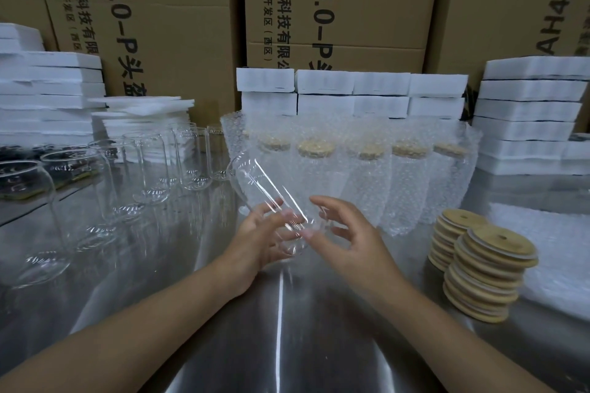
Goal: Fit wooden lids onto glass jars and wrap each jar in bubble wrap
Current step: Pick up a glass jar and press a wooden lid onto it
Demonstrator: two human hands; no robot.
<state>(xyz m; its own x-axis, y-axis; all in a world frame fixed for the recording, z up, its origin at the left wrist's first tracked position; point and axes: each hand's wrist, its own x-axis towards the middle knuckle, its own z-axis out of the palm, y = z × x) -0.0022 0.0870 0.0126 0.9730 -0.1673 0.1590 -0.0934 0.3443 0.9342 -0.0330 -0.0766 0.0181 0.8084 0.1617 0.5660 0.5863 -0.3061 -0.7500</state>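
Glass jar [268,198], unlidded, lay gripped in the left hand [258,239], right hand [344,233] spread empty; five wrapped jars [360,175] stood far, bare jars [150,169] left.

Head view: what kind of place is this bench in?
Most likely a warehouse packing station: big printed cardboard cartons stacked behind, piles of white foam pads, and a row of bubble-wrapped lidded jars on the steel table.

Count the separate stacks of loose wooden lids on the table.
2. The nearer stack stands at the right. The farther stack sits just behind it to its left, partly hidden by it, in front of the wrapped jars. No other stack shows.
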